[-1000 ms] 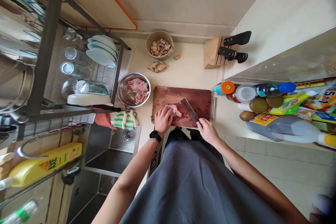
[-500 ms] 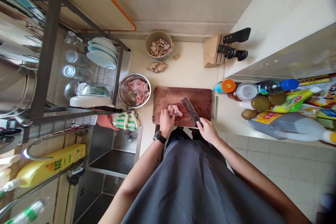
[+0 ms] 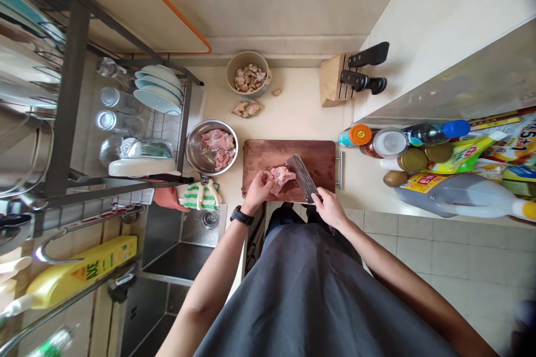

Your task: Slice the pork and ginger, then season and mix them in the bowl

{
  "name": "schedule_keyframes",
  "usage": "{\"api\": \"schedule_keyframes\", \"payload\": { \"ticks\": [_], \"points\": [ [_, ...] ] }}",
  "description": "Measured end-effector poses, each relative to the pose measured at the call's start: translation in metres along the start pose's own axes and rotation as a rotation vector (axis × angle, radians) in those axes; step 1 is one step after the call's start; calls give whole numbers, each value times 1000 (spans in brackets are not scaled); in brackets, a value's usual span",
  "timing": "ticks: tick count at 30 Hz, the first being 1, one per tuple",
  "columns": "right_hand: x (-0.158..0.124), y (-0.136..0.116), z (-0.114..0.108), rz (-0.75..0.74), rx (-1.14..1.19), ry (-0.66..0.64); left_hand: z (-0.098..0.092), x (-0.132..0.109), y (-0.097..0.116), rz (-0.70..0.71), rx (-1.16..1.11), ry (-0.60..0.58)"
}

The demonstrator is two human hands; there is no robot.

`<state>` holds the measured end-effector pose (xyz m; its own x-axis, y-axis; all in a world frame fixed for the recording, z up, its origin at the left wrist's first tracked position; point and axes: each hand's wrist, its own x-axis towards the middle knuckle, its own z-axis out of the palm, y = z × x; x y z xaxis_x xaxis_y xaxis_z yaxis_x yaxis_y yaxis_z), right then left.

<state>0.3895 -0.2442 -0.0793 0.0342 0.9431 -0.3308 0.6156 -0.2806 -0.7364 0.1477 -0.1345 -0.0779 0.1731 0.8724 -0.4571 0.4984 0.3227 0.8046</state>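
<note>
Red-brown wood is the stage here: a chopping board (image 3: 263, 153) on the pale desk (image 3: 293, 111), and right in the middle of it a lump of raw meat (image 3: 281, 177)! The left hand (image 3: 258, 189) is over it, fingers (image 3: 263, 181) curled and grasping the meat, a black watch (image 3: 238, 215) on that wrist. Coming in from the right, the right hand (image 3: 330, 207) has its fingers (image 3: 324, 201) clenched around a cleaver (image 3: 304, 178) (the handle is mostly lost inside the fist), and the tilted blade stands on the board just beside the meat. Just left of the board sits a steel bowl (image 3: 211, 121) loaded with more raw meat (image 3: 216, 148). Up at the far end, a woven basket (image 3: 229, 75) holds pale pieces (image 3: 249, 79), too small to call from here, and a knife block (image 3: 330, 81) stands to the far right. Near left, a steel sink (image 3: 178, 256).
</note>
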Motion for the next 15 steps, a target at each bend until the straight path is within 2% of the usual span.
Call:
{"api": "schedule_keyframes", "payload": {
  "ticks": [2, 4, 7, 9, 11, 15],
  "points": [
    [0, -1, 0, -15, -36, 9, 1, -1, -3, 127, 326, 167],
    [0, -2, 0, -29, -80, 15, 8, -2, -3, 296, 553, 252],
    [2, -4, -1, -47, -144, 3, 25, -1, -5, 508, 661, 155],
    [4, -8, -4, -62, -184, -25, 34, 4, -10, 571, 667, 93],
    [6, -13, -9, -74, -231, -62, 39, 9, -17, 573, 665, 75],
    [9, -31, -14, -58, -406, -152, 42, 13, -34, 541, 657, 110]
  ]
}}
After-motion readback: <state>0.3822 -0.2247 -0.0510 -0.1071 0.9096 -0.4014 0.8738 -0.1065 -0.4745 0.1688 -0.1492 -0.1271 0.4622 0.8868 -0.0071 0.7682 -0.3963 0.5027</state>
